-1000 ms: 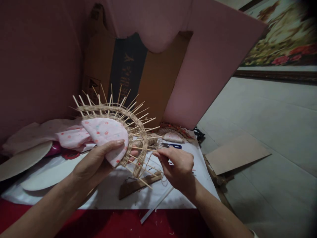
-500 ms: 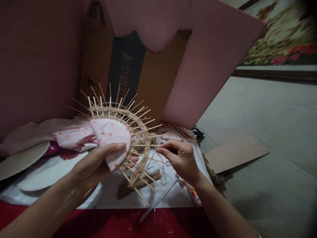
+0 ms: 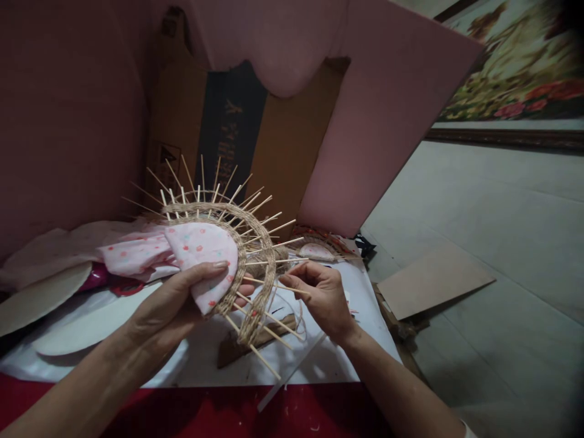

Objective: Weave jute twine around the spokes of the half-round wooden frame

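A half-round woven piece [image 3: 262,240] faces me, with two bands of brown twine worked around thin wooden sticks that fan outward. Pink flowered cloth [image 3: 205,243] covers its centre. My left hand [image 3: 201,292] grips it by the cloth, thumb on top and fingers behind. At the right side of the outer band, my right hand [image 3: 319,295] pinches the twine [image 3: 298,316] among the stick ends. A loose loop of that twine dangles below the fingers. The exact pinch point is partly hidden by the fingers and a stick.
Behind the woven piece lie a ball of twine [image 3: 269,263] and a similar cloth-centred piece [image 3: 317,250]. Pale oval boards [image 3: 77,328] and red-handled scissors [image 3: 128,288] lie at left. A cardboard strip [image 3: 228,347] rests on the white sheet [image 3: 191,371]. Pink panels [image 3: 365,121] stand behind.
My right hand has shifted slightly left and down along the outer band, past another stick. The woven piece has tilted a little in my left hand, which keeps its hold.
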`<state>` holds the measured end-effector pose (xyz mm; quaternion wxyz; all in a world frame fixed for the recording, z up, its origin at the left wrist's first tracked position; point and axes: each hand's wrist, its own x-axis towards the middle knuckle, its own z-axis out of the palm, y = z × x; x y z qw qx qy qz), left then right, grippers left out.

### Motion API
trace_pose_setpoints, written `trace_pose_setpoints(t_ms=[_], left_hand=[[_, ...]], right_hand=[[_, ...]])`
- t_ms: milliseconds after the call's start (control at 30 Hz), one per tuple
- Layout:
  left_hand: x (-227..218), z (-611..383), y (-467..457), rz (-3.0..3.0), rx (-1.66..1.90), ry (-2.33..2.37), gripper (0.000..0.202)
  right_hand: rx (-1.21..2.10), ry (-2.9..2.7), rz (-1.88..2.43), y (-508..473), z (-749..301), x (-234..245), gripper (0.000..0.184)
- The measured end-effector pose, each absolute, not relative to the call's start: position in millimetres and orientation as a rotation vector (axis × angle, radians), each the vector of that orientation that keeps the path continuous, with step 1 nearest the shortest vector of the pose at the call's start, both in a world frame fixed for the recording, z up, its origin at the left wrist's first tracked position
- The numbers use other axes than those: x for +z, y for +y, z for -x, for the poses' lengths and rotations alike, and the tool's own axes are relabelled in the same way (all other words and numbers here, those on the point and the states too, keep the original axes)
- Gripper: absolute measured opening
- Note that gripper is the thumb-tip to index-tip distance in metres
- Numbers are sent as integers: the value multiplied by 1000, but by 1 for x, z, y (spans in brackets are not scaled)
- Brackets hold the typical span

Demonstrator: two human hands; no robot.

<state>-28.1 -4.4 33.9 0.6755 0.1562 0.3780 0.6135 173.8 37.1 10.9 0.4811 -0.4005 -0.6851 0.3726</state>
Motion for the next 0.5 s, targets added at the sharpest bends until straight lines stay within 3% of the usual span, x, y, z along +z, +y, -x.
trace_pose_setpoints(t_ms=[367, 500], left_hand=[[23, 23, -1, -317, 1370, 778, 19], [23, 17, 0, -280, 1437, 726, 19]], right_hand=[[1372, -1373, 834, 33, -149, -17, 24], [1314, -1384, 839, 30, -143, -20, 15]])
